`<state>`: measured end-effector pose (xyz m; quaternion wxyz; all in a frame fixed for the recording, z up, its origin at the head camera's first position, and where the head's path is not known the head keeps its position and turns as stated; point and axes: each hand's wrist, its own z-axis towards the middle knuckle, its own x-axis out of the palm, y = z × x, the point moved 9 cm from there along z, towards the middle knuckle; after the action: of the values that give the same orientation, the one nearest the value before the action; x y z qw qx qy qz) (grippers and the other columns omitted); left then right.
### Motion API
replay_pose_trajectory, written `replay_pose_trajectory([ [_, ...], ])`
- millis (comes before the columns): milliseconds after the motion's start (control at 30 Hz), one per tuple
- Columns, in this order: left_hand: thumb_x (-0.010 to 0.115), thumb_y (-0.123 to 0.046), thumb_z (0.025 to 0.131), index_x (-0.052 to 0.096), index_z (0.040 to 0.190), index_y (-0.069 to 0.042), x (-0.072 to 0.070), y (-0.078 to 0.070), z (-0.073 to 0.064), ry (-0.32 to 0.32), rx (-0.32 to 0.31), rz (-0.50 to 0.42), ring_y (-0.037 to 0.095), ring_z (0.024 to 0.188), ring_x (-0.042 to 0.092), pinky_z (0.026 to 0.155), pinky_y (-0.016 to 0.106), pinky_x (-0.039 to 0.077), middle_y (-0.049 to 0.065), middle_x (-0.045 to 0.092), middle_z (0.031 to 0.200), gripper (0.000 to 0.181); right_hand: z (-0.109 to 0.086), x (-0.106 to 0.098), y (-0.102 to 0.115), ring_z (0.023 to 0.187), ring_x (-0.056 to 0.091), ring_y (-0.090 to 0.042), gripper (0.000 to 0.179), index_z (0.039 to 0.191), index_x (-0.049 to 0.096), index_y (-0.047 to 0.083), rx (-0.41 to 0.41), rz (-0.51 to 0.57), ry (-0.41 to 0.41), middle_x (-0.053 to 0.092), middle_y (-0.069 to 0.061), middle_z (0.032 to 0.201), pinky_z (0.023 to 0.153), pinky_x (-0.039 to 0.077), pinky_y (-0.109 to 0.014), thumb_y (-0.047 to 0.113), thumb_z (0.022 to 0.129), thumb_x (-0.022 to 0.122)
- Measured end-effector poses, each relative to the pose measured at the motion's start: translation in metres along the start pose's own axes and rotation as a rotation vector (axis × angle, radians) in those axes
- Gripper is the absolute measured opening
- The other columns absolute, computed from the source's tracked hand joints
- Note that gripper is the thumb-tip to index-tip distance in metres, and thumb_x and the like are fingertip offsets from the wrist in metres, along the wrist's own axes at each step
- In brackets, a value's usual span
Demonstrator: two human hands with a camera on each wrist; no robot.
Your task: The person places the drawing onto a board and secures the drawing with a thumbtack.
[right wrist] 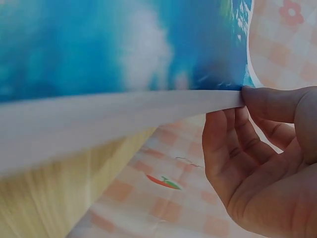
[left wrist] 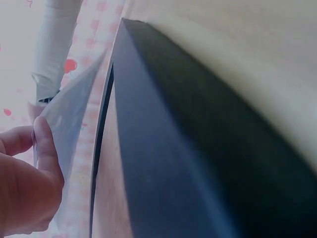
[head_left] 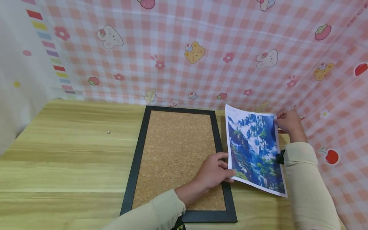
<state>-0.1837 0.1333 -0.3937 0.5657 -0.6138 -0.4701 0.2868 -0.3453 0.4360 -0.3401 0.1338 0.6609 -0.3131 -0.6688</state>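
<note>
A landscape print [head_left: 256, 150] with blue mountains and a white border is held up at the right of the table. My right hand [head_left: 290, 123] pinches its upper right corner between thumb and fingers, as the right wrist view shows up close. At the lower left edge, my left hand [head_left: 215, 169] pinches the paper, thumb in front and fingers behind. The left forearm passes over a cork board [head_left: 178, 153] with a black frame [head_left: 139, 163], lying flat beside the print. In the left wrist view the print [left wrist: 74, 114] appears nearly edge-on.
A small round metallic piece [head_left: 108, 132] lies on the wooden table [head_left: 72, 163] left of the board. Pink checked cloth [head_left: 172, 64] with cartoon figures hangs behind the table and along its right side.
</note>
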Motion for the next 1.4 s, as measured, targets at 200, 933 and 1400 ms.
replay_pose_trajectory([
  [200,0.071,0.004,0.092,0.050,0.147,-0.001,-0.015,-0.010,-0.003,-0.021,0.015,0.039,0.019,0.071,0.071,0.068,0.033,0.061,0.008,0.068,0.089,0.059,-0.004,-0.003,0.015,0.106,0.057,-0.051,0.029,0.121,0.050,-0.013,-0.035,-0.011,0.008,0.049,-0.035,0.120,0.085,0.055,-0.056,0.011,0.104,0.052],
  [933,0.068,0.008,0.090,0.051,0.147,-0.002,-0.046,-0.017,-0.020,-0.045,-0.020,-0.014,0.021,0.078,0.070,0.069,0.034,0.061,0.013,0.062,0.097,0.060,-0.019,-0.003,0.067,0.096,0.060,-0.048,0.028,0.118,0.050,-0.011,-0.232,-0.090,0.007,0.052,-0.033,0.114,0.076,0.059,-0.052,0.014,0.105,0.054],
  [1400,0.071,0.005,0.088,0.054,0.141,0.001,-0.083,-0.030,-0.036,-0.080,-0.009,0.045,0.021,0.075,0.065,0.074,0.039,0.061,0.015,0.060,0.096,0.056,-0.023,0.006,0.096,0.092,0.061,-0.041,0.025,0.117,0.053,-0.007,-0.304,-0.064,0.029,0.054,-0.028,0.112,0.071,0.062,-0.043,0.015,0.105,0.054],
])
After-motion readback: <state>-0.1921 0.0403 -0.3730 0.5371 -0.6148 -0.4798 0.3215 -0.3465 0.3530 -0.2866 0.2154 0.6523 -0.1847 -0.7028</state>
